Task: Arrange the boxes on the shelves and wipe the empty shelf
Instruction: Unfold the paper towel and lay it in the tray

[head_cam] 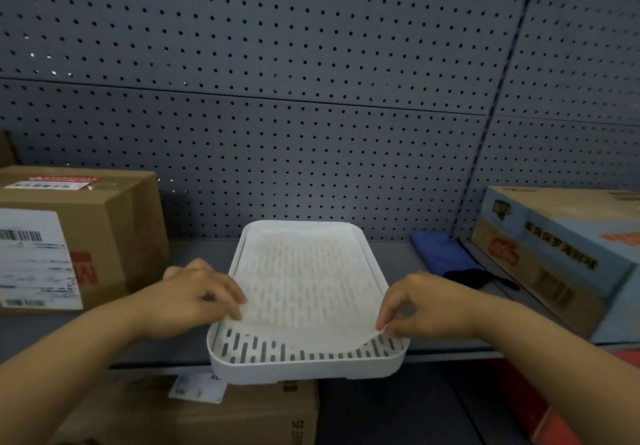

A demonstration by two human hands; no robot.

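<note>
Left hand [194, 301] curls its fingers over the left edge of a thin white sheet [304, 282] and pinches it, while the right hand [426, 306] nips the sheet's near right corner between thumb and forefinger, raising it slightly. Below the hands, on a lower level, lies a plain brown cardboard box [242, 417] with a small white label. The sheet lies in a white plastic slotted tray [304, 372], which sits on the grey metal shelf [391, 257] with its near end jutting past the front edge. On the same shelf stands a brown labelled carton [104, 223] to the tray's left and a blue-and-tan printed box [561, 254] to its right. A folded blue cloth [443, 254] lies between the tray and the printed box, just beside the box. Behind everything rises a grey perforated back panel [277, 64]
</note>
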